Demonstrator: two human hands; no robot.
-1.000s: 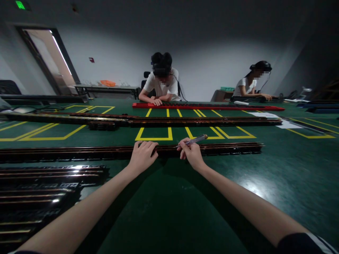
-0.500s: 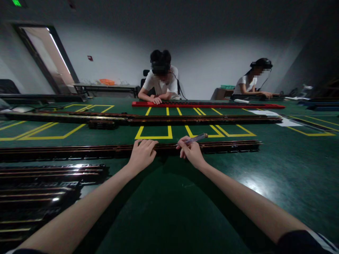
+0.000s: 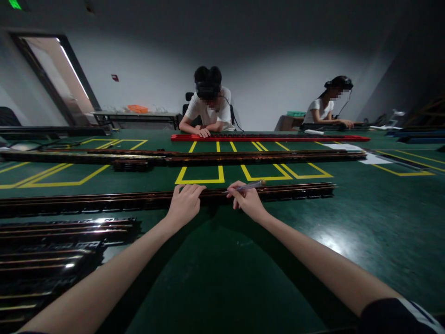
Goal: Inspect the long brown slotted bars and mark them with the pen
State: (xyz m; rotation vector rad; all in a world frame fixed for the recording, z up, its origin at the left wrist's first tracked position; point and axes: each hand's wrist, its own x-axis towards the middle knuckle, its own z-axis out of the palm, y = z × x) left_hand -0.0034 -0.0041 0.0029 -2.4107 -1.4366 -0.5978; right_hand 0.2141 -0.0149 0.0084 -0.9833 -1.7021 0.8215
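Observation:
A long dark strip assembly (image 3: 295, 190) with thin copper-coloured lines lies across the green table in front of me. My left hand (image 3: 184, 202) rests on it near the middle, fingers bent over its far edge; whether they grip it is hard to tell. To the right, my right hand (image 3: 245, 199) is closed around a slim tool with a clear handle (image 3: 253, 185), like a screwdriver. The tool slants, its thin tip pointing left and down at the strip between my hands.
More dark strips (image 3: 66, 229) lie at the left, near my left forearm. Beyond the yellow tape marks (image 3: 200, 181) runs another long dark strip (image 3: 264, 158), then a red bar (image 3: 271, 138). Two people sit across the table. White papers (image 3: 374, 159) lie at the right.
The whole view has shifted slightly, so most things appear a little further left. My right hand and the tool have moved slightly left along the strip. My left hand stays on it.

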